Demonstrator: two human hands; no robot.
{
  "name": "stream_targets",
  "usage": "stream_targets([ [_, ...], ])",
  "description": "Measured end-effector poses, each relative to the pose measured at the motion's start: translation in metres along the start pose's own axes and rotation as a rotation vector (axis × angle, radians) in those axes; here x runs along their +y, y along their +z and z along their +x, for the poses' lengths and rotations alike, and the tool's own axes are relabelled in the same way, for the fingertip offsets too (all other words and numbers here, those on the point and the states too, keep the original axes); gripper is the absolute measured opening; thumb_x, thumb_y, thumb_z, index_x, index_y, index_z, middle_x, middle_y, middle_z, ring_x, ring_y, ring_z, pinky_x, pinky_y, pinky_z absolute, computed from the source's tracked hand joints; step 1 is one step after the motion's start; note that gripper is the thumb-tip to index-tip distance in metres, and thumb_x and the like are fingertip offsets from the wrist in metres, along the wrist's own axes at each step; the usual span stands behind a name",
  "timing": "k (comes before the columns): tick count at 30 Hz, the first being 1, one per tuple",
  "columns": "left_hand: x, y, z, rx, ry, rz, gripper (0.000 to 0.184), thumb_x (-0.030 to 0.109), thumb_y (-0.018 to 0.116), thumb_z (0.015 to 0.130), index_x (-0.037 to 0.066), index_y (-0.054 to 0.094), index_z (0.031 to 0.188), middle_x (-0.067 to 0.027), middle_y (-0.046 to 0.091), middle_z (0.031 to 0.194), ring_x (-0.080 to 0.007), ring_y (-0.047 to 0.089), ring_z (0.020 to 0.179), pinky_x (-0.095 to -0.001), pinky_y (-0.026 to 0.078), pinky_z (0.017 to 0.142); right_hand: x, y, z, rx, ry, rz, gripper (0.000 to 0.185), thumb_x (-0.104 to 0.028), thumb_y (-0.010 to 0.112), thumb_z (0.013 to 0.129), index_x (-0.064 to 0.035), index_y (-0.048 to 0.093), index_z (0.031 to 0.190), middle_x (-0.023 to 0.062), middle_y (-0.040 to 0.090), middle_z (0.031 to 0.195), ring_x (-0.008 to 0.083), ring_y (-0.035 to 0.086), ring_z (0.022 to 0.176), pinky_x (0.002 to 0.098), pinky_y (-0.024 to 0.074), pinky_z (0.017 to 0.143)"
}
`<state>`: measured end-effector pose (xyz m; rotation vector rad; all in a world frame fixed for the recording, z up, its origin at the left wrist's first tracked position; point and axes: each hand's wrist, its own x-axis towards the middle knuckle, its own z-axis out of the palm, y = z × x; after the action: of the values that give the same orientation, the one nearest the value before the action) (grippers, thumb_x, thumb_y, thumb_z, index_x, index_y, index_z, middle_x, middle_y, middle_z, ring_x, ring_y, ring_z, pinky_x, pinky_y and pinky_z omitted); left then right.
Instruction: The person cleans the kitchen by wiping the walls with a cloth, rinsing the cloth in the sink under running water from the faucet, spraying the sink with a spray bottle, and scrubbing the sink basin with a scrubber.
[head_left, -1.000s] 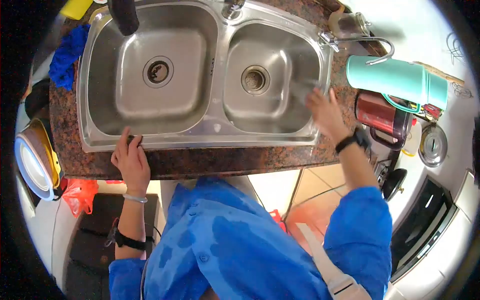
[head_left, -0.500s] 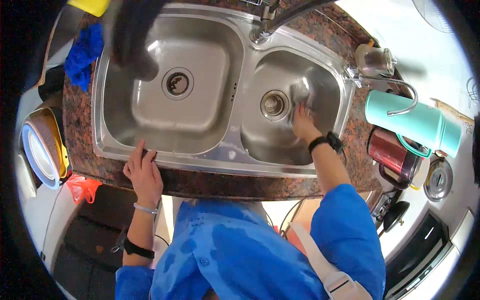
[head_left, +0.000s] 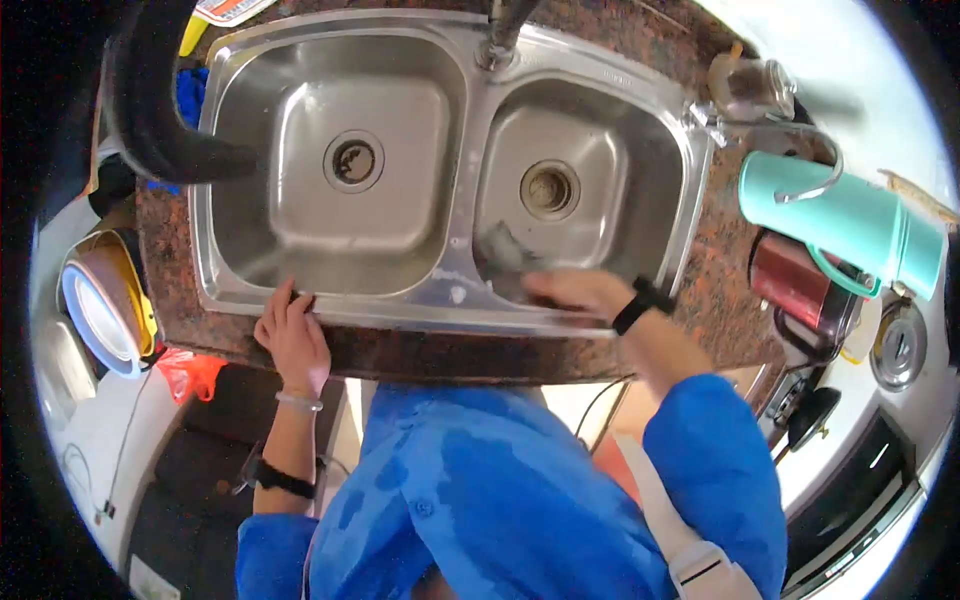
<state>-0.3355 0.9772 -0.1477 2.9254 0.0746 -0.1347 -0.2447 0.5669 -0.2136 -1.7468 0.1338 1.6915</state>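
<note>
A steel double sink is set in a speckled brown counter. My left hand (head_left: 292,333) rests on the front rim of the larger basin (head_left: 365,225), its fingers stretched out and nothing in them. Over the front wall of the smaller basin (head_left: 600,120) is my right hand (head_left: 578,290), blurred by motion. A smeared grey patch (head_left: 507,246) shows on the basin wall just beyond its fingertips; I cannot tell whether it is a scrubber or a reflection. The fingers hide whatever they may hold. Both basins have round drains.
On the counter at right are a turquoise jug (head_left: 830,205), a red kettle (head_left: 790,270) and a glass jar (head_left: 750,85). A thin curved tap (head_left: 825,165) stands before the jug. A black tap (head_left: 497,45) rises behind the sink. A dark curved shape (head_left: 165,130) crosses the left.
My right hand has swept from the smaller basin's right side to its front left. The grey patch has shifted with it. My left hand stays on the rim. The view has turned slightly.
</note>
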Motion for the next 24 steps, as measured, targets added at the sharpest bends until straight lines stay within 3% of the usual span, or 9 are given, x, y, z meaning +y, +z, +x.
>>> stream_targets([
  [4, -0.004, 0.004, -0.001, 0.036, 0.034, -0.012, 0.027, 0.009, 0.049, 0.085, 0.006, 0.058, 0.11, -0.012, 0.048, 0.136, -0.0305, 0.042, 0.125, -0.0442, 0.026, 0.099, 0.02, -0.034, -0.007, 0.057, 0.326, -0.474, 0.06, -0.054, 0.037, 0.097, -0.0027, 0.065, 0.113, 0.0163, 0.066, 0.114, 0.0267, 0.062, 0.098, 0.0367, 0.0451, 0.089],
  [6, -0.004, 0.001, -0.002, 0.025, 0.025, -0.023, 0.027, 0.01, 0.049, 0.085, 0.007, 0.058, 0.11, -0.0119, 0.048, 0.136, -0.0305, 0.041, 0.125, -0.0445, 0.025, 0.099, -0.003, -0.003, 0.006, 0.072, 0.049, -0.398, 0.061, -0.055, 0.04, 0.096, -0.0022, 0.064, 0.115, 0.011, 0.065, 0.117, 0.0206, 0.06, 0.101, 0.0339, 0.0442, 0.09],
  [8, -0.002, 0.004, -0.003, 0.021, 0.008, -0.042, 0.027, 0.01, 0.049, 0.085, 0.007, 0.059, 0.11, -0.0118, 0.048, 0.136, -0.0304, 0.041, 0.125, -0.0449, 0.025, 0.099, -0.061, 0.018, -0.002, 0.011, -0.07, 0.316, 0.057, -0.052, 0.045, 0.097, -0.0033, 0.062, 0.12, 0.0048, 0.064, 0.117, 0.0144, 0.057, 0.103, 0.03, 0.0421, 0.092],
  [11, -0.006, 0.003, 0.0, 0.032, 0.013, -0.028, 0.028, 0.01, 0.049, 0.085, 0.007, 0.058, 0.111, -0.0112, 0.048, 0.137, -0.0302, 0.041, 0.126, -0.0453, 0.025, 0.1, -0.092, 0.016, -0.028, -0.12, -0.198, 0.471, 0.05, -0.046, 0.049, 0.097, -0.0061, 0.059, 0.126, 0.0, 0.062, 0.117, 0.0092, 0.052, 0.104, 0.0257, 0.04, 0.094],
  [12, -0.005, 0.004, 0.0, 0.041, 0.015, -0.035, 0.028, 0.009, 0.049, 0.084, 0.007, 0.058, 0.11, -0.0109, 0.048, 0.136, -0.03, 0.041, 0.126, -0.0453, 0.024, 0.1, -0.071, 0.024, -0.018, -0.16, -0.275, 0.532, 0.052, -0.043, 0.049, 0.098, -0.0031, 0.052, 0.131, 0.0059, 0.053, 0.133, 0.0141, 0.05, 0.114, 0.0289, 0.0376, 0.1],
  [15, -0.001, 0.002, -0.005, 0.024, 0.005, -0.014, 0.027, 0.009, 0.05, 0.084, 0.007, 0.058, 0.11, -0.0105, 0.049, 0.136, -0.0293, 0.041, 0.126, -0.0451, 0.024, 0.101, -0.049, 0.045, -0.044, -0.029, -0.477, 0.166, 0.059, -0.041, 0.052, 0.096, -0.0001, 0.042, 0.137, 0.0147, 0.038, 0.147, 0.0255, 0.045, 0.127, 0.0351, 0.0323, 0.107],
  [17, -0.001, 0.002, -0.003, 0.008, 0.008, 0.009, 0.027, 0.009, 0.05, 0.085, 0.007, 0.058, 0.11, -0.0103, 0.049, 0.135, -0.0289, 0.041, 0.126, -0.0449, 0.024, 0.101, -0.06, 0.075, -0.053, 0.342, -0.64, -0.358, 0.065, -0.037, 0.054, 0.093, 0.004, 0.035, 0.14, 0.0242, 0.026, 0.151, 0.04, 0.036, 0.133, 0.0434, 0.0267, 0.111],
  [19, -0.002, 0.004, -0.002, 0.037, 0.05, -0.002, 0.026, 0.009, 0.05, 0.086, 0.007, 0.058, 0.11, -0.0094, 0.05, 0.135, -0.0283, 0.041, 0.126, -0.0441, 0.025, 0.1, -0.093, 0.113, -0.049, 0.649, -0.553, -0.508, 0.063, -0.032, 0.055, 0.091, 0.0057, 0.037, 0.137, 0.0291, 0.031, 0.145, 0.0455, 0.037, 0.13, 0.0465, 0.0271, 0.11],
  [24, -0.006, 0.007, -0.007, 0.026, 0.075, -0.013, 0.026, 0.01, 0.05, 0.086, 0.008, 0.058, 0.111, -0.0086, 0.05, 0.136, -0.0276, 0.042, 0.126, -0.0431, 0.025, 0.1, -0.103, 0.158, -0.054, 0.652, -0.558, -0.512, 0.063, -0.034, 0.06, 0.086, 0.0081, 0.044, 0.131, 0.0277, 0.042, 0.138, 0.0429, 0.041, 0.128, 0.0465, 0.0336, 0.107],
])
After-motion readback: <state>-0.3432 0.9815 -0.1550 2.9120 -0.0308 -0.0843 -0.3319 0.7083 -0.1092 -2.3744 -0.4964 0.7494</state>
